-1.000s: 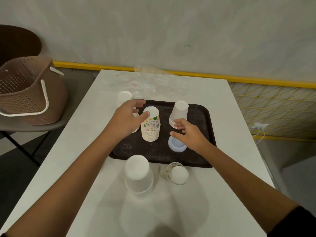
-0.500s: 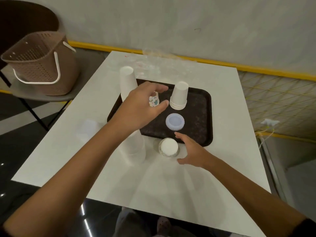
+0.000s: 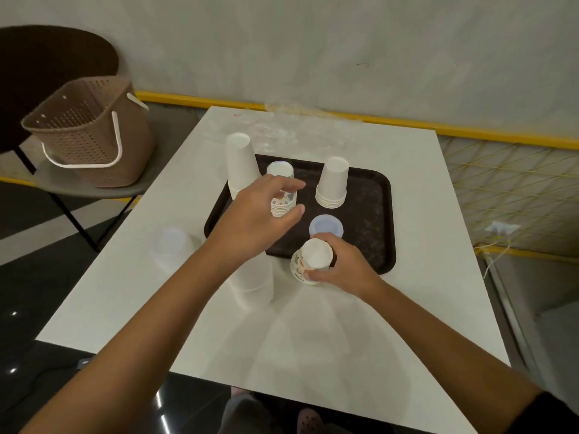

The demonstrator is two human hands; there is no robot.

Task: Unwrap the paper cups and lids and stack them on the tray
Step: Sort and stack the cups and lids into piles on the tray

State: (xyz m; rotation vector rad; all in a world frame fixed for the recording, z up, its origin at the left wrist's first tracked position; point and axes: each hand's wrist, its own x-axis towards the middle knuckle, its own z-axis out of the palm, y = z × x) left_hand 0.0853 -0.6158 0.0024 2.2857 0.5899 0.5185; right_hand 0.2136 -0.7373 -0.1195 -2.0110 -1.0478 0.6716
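Observation:
A dark brown tray lies on the white table. On it stand a tall white cup stack, a printed cup stack, a shorter white cup stack and a bluish lid. My left hand hovers at the printed stack with thumb and fingers apart on either side of it; contact is unclear. My right hand grips a second printed cup stack that stands tilted at the tray's front edge.
Two translucent stacks stand on the table, one partly under my left forearm, another further left. Crumpled clear wrap lies at the table's far side. A brown basket sits on a chair to the left.
My right hand moved from beside the printed stack at the tray's front edge and closed on it. My left hand stays by the printed stack on the tray. The view pulled back.

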